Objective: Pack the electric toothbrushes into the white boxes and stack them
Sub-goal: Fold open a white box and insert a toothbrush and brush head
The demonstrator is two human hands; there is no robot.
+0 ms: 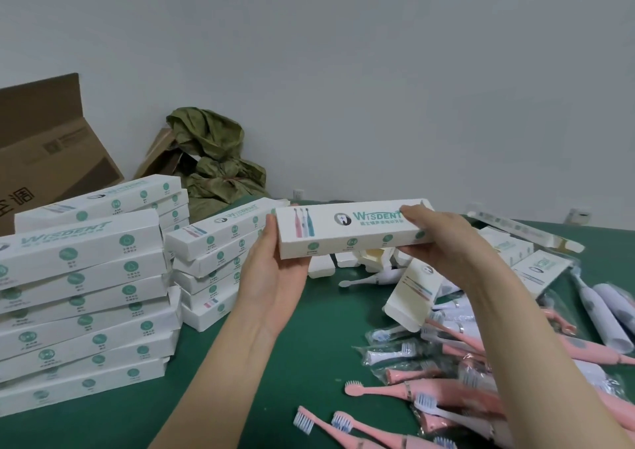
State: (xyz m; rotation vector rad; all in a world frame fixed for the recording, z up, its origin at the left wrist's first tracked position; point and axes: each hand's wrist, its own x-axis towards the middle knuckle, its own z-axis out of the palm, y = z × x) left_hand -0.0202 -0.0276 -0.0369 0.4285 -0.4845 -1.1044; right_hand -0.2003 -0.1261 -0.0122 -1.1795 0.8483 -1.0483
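**White box held in both hands, on its way to a stack**

The WISDENT toothbrush box (354,227) is held level above the green table (292,362), printed face towards the camera. The left hand (275,277) cups its left end from below, thumb up against the end face. The right hand (443,239) grips the right end, thumb on top and fingers curled underneath. Both hands hold this box and nothing else. The left end looks closed. The right end is hidden by the hand, so I cannot tell whether its flap is tucked in.

Judging by this, filling is done for this box and the step in hand is closing or placing it. The nearest stack of boxes (213,259) stands just left of the held box, and a taller stack (82,297) lies further left. The next move calls for checking the right flap, then carrying the box leftward and setting it square on a top box so the pile stays even.

Loose pink toothbrushes (429,390), white toothbrush handles (604,311) and an open empty box (412,294) wait at right.
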